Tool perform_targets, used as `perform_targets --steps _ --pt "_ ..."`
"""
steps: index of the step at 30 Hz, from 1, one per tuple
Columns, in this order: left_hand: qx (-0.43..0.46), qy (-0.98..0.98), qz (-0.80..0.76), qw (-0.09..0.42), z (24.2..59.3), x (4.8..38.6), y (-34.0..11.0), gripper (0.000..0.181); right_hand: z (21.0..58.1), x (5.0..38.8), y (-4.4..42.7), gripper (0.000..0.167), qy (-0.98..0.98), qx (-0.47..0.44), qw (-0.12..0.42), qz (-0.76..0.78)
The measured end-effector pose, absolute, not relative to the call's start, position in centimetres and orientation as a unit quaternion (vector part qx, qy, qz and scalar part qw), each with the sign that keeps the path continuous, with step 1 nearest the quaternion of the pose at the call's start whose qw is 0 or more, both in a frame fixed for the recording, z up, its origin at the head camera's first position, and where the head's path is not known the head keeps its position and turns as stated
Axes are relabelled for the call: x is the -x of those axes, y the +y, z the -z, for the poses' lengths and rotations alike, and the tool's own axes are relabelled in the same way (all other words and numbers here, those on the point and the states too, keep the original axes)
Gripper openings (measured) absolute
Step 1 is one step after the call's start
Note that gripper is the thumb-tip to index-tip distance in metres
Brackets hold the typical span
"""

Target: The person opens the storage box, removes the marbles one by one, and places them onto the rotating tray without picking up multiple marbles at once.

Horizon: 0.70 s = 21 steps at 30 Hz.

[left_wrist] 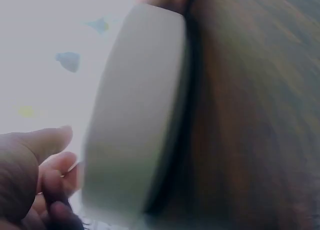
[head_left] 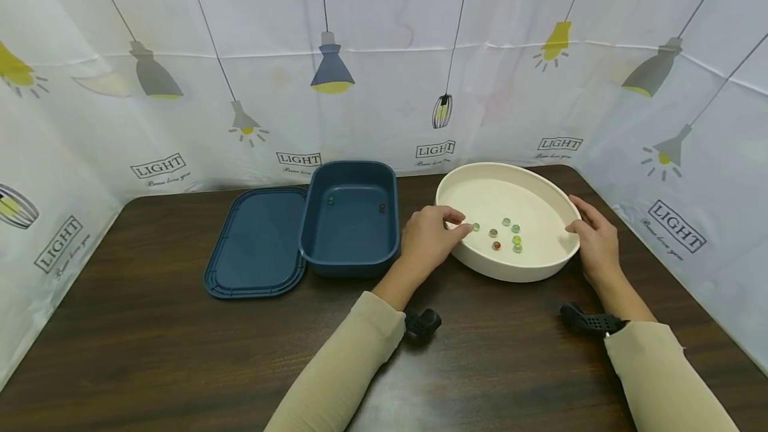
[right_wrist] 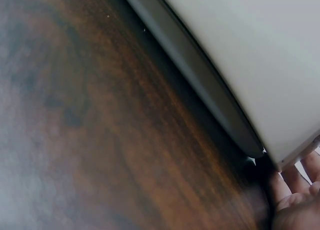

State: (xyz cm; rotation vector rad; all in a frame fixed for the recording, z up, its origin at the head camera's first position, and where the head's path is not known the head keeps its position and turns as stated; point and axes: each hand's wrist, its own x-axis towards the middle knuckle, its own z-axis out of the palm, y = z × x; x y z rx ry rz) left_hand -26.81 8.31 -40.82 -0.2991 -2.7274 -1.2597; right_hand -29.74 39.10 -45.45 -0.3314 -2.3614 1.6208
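Observation:
My right hand (head_left: 600,245) holds the right rim of a round cream tray (head_left: 540,185), thumb over the rim and fingers outside. Those fingers (right_wrist: 295,182) also show against the tray's side in the right wrist view. Over the tray's left rim reaches my left hand (head_left: 429,235), thumb and fingers bent and a little apart. Just beyond its fingertips lies a pale green marble (head_left: 476,227). Several more glass marbles sit on the tray floor, among them a red one (head_left: 496,245) and a yellow-green one (head_left: 517,239). In the blurred left wrist view, nothing shows between thumb and fingers.
Left of the tray stands a deep blue box (head_left: 351,263) with two marbles inside, a greenish one (head_left: 331,200) and a dark one (head_left: 382,207). Beside it a flat blue lid (head_left: 258,239) lies on the dark wooden table (head_left: 150,325). A printed curtain (head_left: 384,105) hangs behind.

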Motion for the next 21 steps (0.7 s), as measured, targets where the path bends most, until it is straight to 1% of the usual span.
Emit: perform_targets --steps 4,8,12,15,21 --pt "0.1 -0.891 0.44 0.059 39.4 26.5 7.9 0.024 45.6 29.8 39.2 0.064 -0.813 0.109 0.126 -0.558" --pt "0.11 -0.875 0.466 0.076 38.0 26.3 6.8 0.02 45.7 29.7 39.3 0.064 -0.806 0.115 0.123 -0.567" --pt "0.101 -0.856 0.499 0.09 36.8 26.2 4.9 0.019 45.7 29.7 39.2 0.065 -0.802 0.119 0.12 -0.574" --pt "0.088 -0.847 0.518 0.083 36.2 26.1 3.2 0.019 45.6 29.8 39.1 0.064 -0.804 0.115 0.121 -0.57" --pt "0.074 -0.863 0.497 0.059 35.5 26.4 0.2 0.024 45.4 29.9 39.0 0.065 -0.783 0.125 0.123 -0.597"
